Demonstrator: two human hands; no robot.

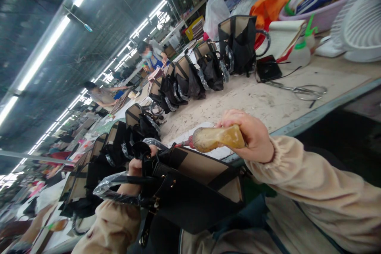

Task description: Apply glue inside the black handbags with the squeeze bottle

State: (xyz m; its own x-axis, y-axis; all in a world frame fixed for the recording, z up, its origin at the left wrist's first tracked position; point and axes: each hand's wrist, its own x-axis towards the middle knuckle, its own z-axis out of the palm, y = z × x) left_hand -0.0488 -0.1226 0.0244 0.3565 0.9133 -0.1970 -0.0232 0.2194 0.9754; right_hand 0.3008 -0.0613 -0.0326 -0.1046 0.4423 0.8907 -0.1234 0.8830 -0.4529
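Observation:
A squeeze bottle of yellowish glue lies tipped sideways in my right hand, fingers wrapped round its base. Its red nozzle points left, at the upper edge of a black handbag with a beige inside. The handbag rests tilted at the table's front edge, close to my body. My left hand grips the handbag's far upper side by a black flap, partly hidden behind the handle, which is wrapped in clear plastic. Whether the nozzle touches the bag I cannot tell.
Several similar handbags stand in rows along the worktable. Scissors, a black pouch, a green-capped bottle and a white fan lie to the right. Co-workers work across the table; another person's arm shows lower left.

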